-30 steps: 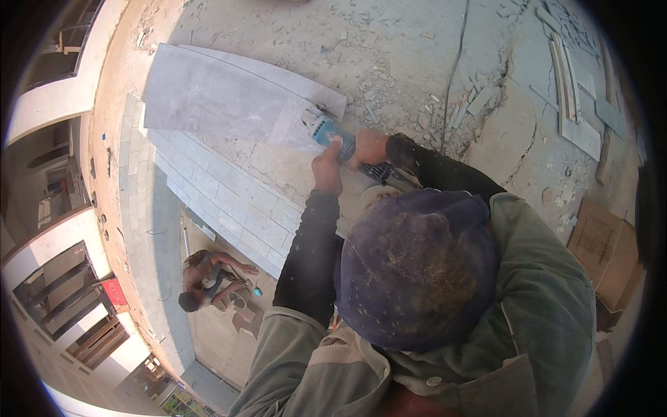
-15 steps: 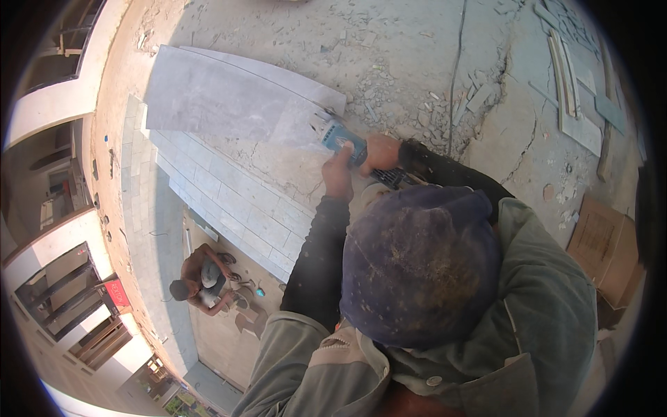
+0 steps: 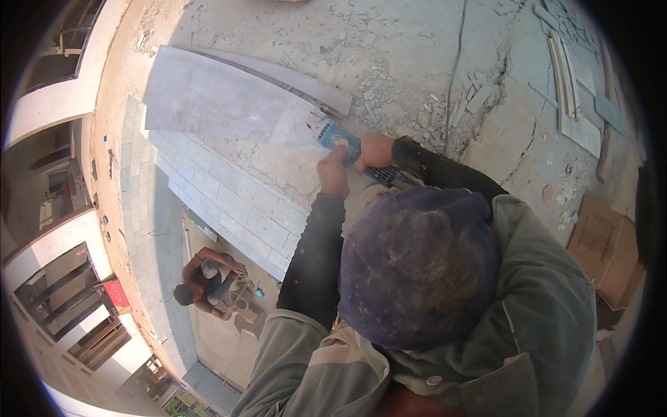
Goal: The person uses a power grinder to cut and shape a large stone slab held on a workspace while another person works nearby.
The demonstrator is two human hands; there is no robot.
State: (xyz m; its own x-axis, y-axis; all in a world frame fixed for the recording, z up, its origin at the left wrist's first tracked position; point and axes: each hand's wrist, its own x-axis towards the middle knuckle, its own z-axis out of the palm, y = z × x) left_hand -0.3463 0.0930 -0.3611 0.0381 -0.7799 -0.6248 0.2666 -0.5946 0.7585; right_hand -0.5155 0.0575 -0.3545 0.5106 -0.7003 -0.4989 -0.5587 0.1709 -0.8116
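With both hands I hold an angle grinder point(image 3: 338, 139) that has a blue body and a dark rear end. My left hand point(image 3: 333, 172) is closed on the near left side of its body, thumb on the blue casing. My right hand point(image 3: 376, 150) wraps round it farther back. The grinder's head lies at the right end of a large grey slab point(image 3: 215, 94). Beyond that slab lies a narrow grey strip point(image 3: 306, 80), with a dark gap between the two. The grinder's disc cannot be made out.
Rubble point(image 3: 417, 104) and a dark cable point(image 3: 453, 76) lie on the cracked ground. Rows of grey tiles point(image 3: 222, 198) run along the left. A co-worker point(image 3: 208, 281) squats lower left. Boards point(image 3: 566, 76) and a cardboard box point(image 3: 601, 240) are at the right.
The narrow strip has come away from the large slab, and the gap between them has widened. Both hands and the grinder have shifted slightly left. The co-worker's arms have moved.
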